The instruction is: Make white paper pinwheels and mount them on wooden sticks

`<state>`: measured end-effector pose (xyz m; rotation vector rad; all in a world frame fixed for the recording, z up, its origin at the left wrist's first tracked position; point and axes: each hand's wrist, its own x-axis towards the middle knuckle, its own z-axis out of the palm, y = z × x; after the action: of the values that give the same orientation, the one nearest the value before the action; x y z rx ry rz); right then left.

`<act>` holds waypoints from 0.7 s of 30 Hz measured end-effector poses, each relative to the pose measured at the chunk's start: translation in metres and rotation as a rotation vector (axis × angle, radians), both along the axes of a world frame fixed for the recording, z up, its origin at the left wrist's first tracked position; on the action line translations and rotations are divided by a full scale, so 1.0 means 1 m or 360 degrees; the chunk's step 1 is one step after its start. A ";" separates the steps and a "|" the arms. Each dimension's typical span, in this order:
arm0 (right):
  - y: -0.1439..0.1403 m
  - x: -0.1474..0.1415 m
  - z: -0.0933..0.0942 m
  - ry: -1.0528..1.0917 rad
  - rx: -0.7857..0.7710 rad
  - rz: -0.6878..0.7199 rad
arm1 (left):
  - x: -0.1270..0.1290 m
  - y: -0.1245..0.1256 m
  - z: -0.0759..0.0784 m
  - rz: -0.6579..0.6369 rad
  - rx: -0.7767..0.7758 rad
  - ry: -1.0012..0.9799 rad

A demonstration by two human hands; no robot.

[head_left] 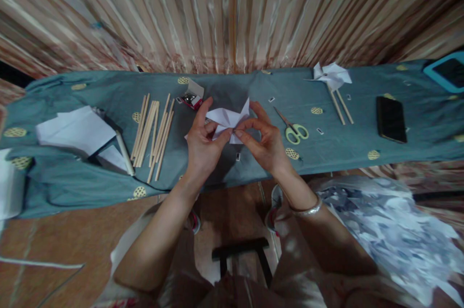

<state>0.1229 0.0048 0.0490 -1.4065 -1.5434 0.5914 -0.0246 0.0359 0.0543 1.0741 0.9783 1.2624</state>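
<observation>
Two raised hands, left hand (201, 146) and right hand (264, 142), both pinching the folded white paper (228, 119).

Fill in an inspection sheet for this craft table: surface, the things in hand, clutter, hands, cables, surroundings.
Surface: table under a teal cloth with yellow dots.
Things in hand: folded white paper piece, held above the cloth.
Clutter: wooden sticks, green-handled scissors, small open box, finished paper pinwheel on sticks, black phone, white paper sheets, blue-edged tablet.
Hands: left hand and right hand both pinch the paper piece.
Cables: nothing seen.
Surroundings: striped curtain behind; paper scraps on the floor at right.
</observation>
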 end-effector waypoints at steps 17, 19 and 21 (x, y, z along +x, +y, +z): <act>0.001 -0.002 -0.002 0.0037 -0.0141 -0.0108 | 0.000 0.000 -0.001 -0.0008 -0.0042 -0.0057; 0.001 -0.003 -0.002 0.0046 -0.0111 -0.0141 | -0.001 0.001 -0.002 -0.0026 0.0008 -0.0028; 0.001 -0.005 -0.004 0.0106 -0.0068 -0.0211 | -0.002 0.001 -0.003 -0.0051 0.0059 0.0008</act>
<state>0.1181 0.0059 0.0453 -1.4938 -1.3811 0.5873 -0.0266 0.0374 0.0514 1.1179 0.9412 1.2568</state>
